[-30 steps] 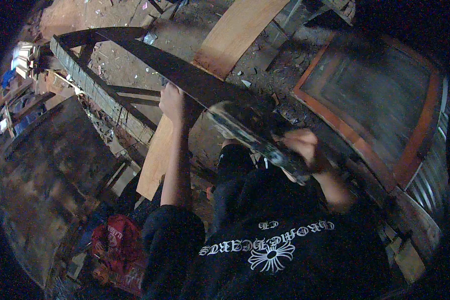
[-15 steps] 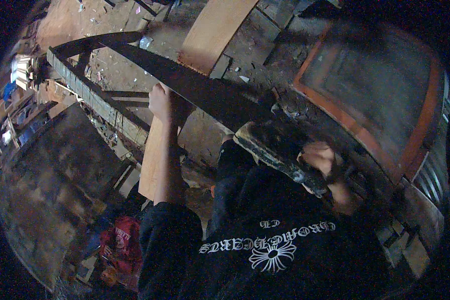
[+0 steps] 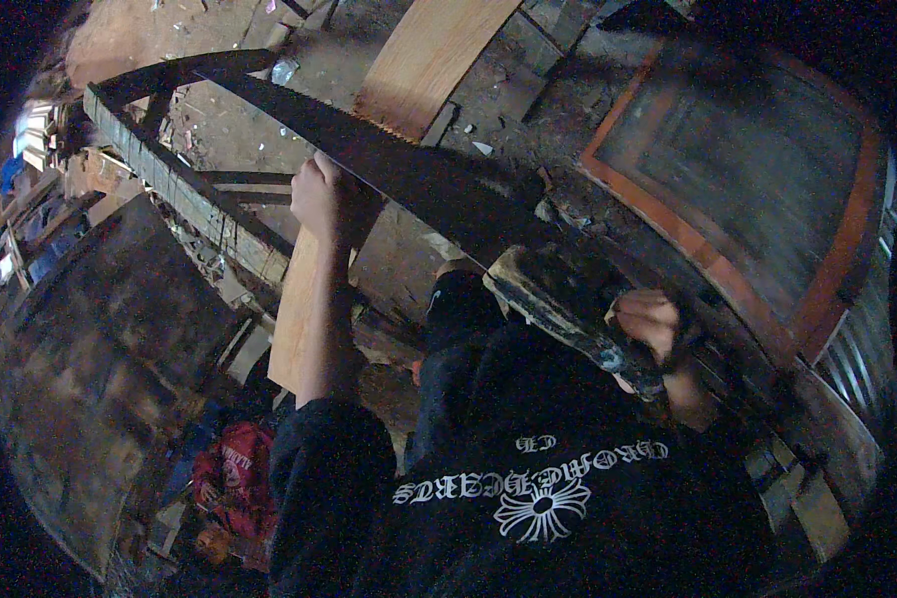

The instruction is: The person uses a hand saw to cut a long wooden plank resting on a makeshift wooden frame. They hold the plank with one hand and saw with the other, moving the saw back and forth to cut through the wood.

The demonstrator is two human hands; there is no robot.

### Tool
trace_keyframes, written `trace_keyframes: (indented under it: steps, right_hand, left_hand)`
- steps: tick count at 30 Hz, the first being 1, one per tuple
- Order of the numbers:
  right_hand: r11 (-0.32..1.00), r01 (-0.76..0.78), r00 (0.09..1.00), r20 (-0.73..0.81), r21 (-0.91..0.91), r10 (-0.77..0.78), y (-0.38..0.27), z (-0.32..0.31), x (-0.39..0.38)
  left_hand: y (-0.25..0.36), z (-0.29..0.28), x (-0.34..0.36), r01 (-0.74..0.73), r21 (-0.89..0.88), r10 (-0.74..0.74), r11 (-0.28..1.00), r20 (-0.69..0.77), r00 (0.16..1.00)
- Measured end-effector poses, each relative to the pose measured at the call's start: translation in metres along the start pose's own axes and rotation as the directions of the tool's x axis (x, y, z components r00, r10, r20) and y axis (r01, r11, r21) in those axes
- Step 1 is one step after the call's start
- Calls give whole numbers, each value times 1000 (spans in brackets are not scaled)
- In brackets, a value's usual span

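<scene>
A long hand saw with a wide dark blade (image 3: 409, 169) lies slantwise across a pale wooden board (image 3: 434, 60). Its teeth show along the far edge, against the wood. My right hand (image 3: 648, 324) is closed round the saw's worn, thick handle (image 3: 548, 299), whose bulk hides part of the fingers. Close to the blade's near edge, my left hand (image 3: 319, 199) grips the board, thumb side up. The board's lower part (image 3: 294, 329) comes out beside my left forearm. The blade covers the board's middle.
A rough wooden frame (image 3: 184, 184) stands left of the board. At the right leans a grey panel with an orange-red border (image 3: 688, 244), with corrugated metal sheet (image 3: 847, 369) beside it. Scraps litter the dirt floor (image 3: 229, 125). A red printed garment (image 3: 237, 468) shows lower left.
My right hand and the saw have slid a little to the lower right. My left hand keeps its hold on the board. The whole view has shifted slightly.
</scene>
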State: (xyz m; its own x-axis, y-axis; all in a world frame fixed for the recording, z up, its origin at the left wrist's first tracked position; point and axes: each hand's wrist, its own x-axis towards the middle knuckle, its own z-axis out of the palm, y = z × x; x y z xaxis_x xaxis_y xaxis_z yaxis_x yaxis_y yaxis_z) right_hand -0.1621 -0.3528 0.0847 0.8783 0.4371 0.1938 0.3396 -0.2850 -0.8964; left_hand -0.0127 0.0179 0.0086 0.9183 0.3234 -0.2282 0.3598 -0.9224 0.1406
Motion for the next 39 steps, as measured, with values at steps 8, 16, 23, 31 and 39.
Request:
trace_keyframes:
  steps: [8, 16, 23, 31, 39]
  right_hand:
    - [965, -262, 951, 169, 5, 257, 19, 20, 106]
    - [997, 51, 988, 145, 55, -59, 14, 28, 119]
    - [981, -149, 958, 227, -124, 174, -3, 0, 67]
    - [999, -10, 988, 156, 47, 3, 2, -3, 59]
    - [998, 63, 996, 62, -10, -62, 3, -3, 47]
  left_hand:
    - [8, -8, -2, 2, -47, -1, 999, 34, 999]
    - [-13, 22, 5, 68, -81, -71, 994, -32, 997]
    - [9, -1, 2, 78, -53, -80, 996, -32, 996]
    - [35, -31, -14, -227, 71, 232, 971, -76, 970]
    - [43, -42, -18, -218, 154, 232, 964, -74, 970]
